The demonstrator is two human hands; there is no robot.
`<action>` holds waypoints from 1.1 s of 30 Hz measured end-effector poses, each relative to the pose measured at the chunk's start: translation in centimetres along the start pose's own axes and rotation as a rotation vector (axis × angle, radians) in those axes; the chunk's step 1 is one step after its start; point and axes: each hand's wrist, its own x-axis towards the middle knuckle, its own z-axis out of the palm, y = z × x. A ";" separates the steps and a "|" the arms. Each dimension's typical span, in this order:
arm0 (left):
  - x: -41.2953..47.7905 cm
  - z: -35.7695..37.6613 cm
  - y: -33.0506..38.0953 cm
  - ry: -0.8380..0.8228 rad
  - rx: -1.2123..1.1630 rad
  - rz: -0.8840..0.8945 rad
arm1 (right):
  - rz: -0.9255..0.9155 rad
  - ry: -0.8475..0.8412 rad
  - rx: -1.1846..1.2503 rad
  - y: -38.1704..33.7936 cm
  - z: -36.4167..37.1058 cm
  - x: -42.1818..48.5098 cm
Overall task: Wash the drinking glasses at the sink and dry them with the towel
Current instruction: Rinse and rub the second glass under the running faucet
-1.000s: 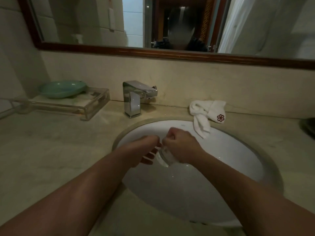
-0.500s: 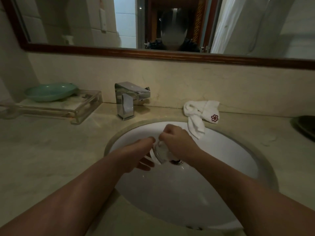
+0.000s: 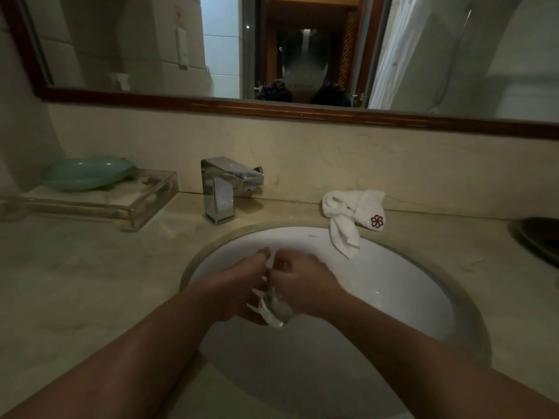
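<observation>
The glass (image 3: 278, 309) has been moving lower in the sink (image 3: 393, 297) and nearer the person since half a second ago, and the two grips have been closing in on each other. It is now lying tilted over the basin, open end pointing down and left, not touching the porcelain as far as I can tell.

The right grip (image 3: 305, 285) is wrapping round the body of the glass, fingers curled tight. The left grip (image 3: 242, 285) is meeting it at the open end, its fingers curling under the rim; the blur is hiding whether any are reaching inside.

No water is showing at the tap (image 3: 223, 189), and the glass is looking cloudy, perhaps wet or soapy.

Judging by this, the washing of this glass is under way and not finished. The towel (image 3: 348, 219) is lying bunched on the bench (image 3: 90, 282) behind the sink, one end hanging over the rim, untouched by either grip, so drying is not yet starting. No other glass is plainly showing, so how many are left I cannot tell.
</observation>
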 end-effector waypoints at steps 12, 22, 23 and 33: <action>0.2 -0.4 0.0 -0.015 -0.009 -0.016 | 0.009 0.070 0.137 0.4 -0.5 0.4; -0.1 -0.3 0.3 -0.028 -0.008 -0.023 | 0.079 0.094 0.326 0.6 -0.8 0.5; -0.2 -0.2 0.3 -0.029 0.005 -0.022 | 0.093 0.098 0.367 0.6 -0.9 0.6; -0.6 0.3 0.2 -0.110 0.032 0.021 | 0.141 -0.007 0.498 1.3 -1.0 0.5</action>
